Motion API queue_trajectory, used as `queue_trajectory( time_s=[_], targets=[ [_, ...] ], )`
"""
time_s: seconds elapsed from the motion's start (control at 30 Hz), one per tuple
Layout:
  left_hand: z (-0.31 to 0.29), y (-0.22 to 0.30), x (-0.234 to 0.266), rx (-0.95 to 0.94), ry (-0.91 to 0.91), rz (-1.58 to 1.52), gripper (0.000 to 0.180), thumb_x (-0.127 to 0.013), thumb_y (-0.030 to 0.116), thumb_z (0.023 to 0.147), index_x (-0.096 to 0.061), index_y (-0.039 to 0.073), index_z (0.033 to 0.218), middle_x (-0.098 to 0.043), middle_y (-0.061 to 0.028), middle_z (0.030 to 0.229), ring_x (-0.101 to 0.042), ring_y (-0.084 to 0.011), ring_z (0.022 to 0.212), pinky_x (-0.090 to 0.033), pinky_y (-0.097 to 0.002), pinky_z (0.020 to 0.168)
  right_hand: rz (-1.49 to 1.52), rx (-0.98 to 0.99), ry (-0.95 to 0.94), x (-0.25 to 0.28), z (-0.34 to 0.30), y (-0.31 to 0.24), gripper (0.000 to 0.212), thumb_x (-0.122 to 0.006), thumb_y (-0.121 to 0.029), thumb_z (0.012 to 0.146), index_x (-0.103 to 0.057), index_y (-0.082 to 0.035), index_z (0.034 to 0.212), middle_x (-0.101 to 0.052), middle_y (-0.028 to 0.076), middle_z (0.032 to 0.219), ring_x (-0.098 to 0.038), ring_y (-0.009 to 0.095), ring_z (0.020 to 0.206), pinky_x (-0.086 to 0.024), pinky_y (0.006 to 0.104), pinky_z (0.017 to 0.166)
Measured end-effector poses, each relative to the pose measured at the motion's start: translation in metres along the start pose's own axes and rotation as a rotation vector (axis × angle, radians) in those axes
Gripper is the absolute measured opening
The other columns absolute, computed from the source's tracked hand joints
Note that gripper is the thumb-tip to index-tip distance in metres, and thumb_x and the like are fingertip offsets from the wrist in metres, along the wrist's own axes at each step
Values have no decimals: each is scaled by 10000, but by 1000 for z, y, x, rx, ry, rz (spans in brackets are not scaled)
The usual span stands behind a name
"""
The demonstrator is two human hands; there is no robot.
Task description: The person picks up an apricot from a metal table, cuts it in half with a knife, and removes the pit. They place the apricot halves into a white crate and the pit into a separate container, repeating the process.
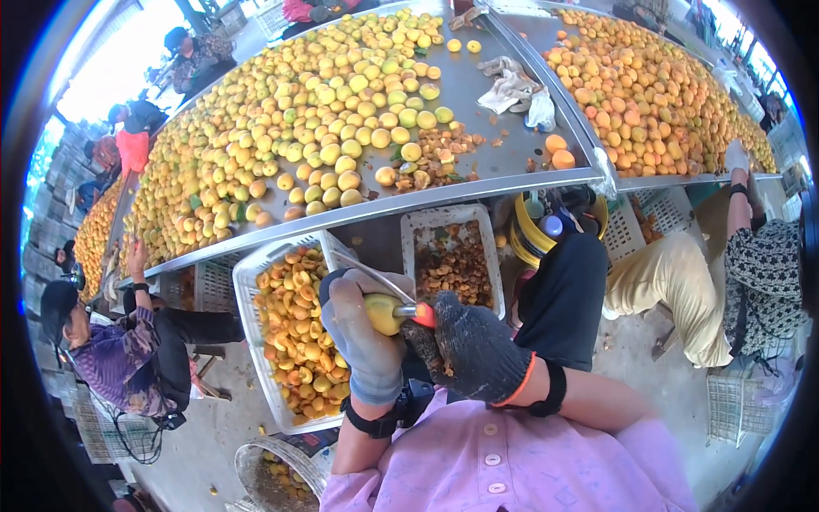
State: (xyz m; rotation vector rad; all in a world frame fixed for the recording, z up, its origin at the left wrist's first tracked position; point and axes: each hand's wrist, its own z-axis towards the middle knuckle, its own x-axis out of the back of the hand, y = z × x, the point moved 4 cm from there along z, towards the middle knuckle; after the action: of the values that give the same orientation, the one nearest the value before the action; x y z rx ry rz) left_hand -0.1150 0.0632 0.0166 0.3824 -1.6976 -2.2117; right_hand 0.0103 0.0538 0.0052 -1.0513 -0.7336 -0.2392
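My left hand, in a grey-white glove, is wrapped round a yellow-green apricot. My right hand, in a black glove with an orange cuff edge, grips a knife by its red-orange handle. The knife's metal meets the apricot's right side; how deep it sits I cannot tell. A thin metal strip slants up and left from near the handle, above my left fingers. Both hands are over the near right edge of a white crate of halved apricots.
A metal table heaped with yellow apricots spans the far side, with white gloves on it. Below its rim stand a crate of brown scraps and a yellow bucket. A white bucket is lower left. Other people sit at both sides.
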Motion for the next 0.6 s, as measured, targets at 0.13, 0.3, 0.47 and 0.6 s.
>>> queue_trajectory(
  time_s=[0.13,0.3,0.47,0.6],
  targets=[
    [5,10,-2,67,-25,-183,571,-276,463,955,-561,27,722,-562,-82,637,-505,-158,565,-401,-259,552,995,-324,-244,-18,6,4,320,-568,-331,879,-565,-26,974,-630,66,763,-627,209,632,-480,335,492],
    [8,12,-7,149,-36,-403,560,-303,536,935,-545,69,743,-517,-45,598,-483,-122,525,-368,-225,470,1889,-877,-131,-5,-20,4,192,-599,-138,864,-578,-25,1018,-647,60,798,-635,194,674,-492,249,595],
    [4,13,-22,256,67,-403,633,-261,596,914,-543,61,729,-516,-70,636,-463,-139,508,-356,-233,443,373,30,88,14,-22,4,189,-592,-163,849,-496,-20,927,-568,171,659,-581,355,580,-416,423,481],
    [-1,14,-35,291,77,-421,647,-254,612,907,-542,62,725,-509,-69,633,-451,-142,485,-344,-240,423,208,6,148,12,-28,3,251,-618,-184,823,-493,-11,954,-564,172,645,-578,372,565,-427,439,476]
  ],
)
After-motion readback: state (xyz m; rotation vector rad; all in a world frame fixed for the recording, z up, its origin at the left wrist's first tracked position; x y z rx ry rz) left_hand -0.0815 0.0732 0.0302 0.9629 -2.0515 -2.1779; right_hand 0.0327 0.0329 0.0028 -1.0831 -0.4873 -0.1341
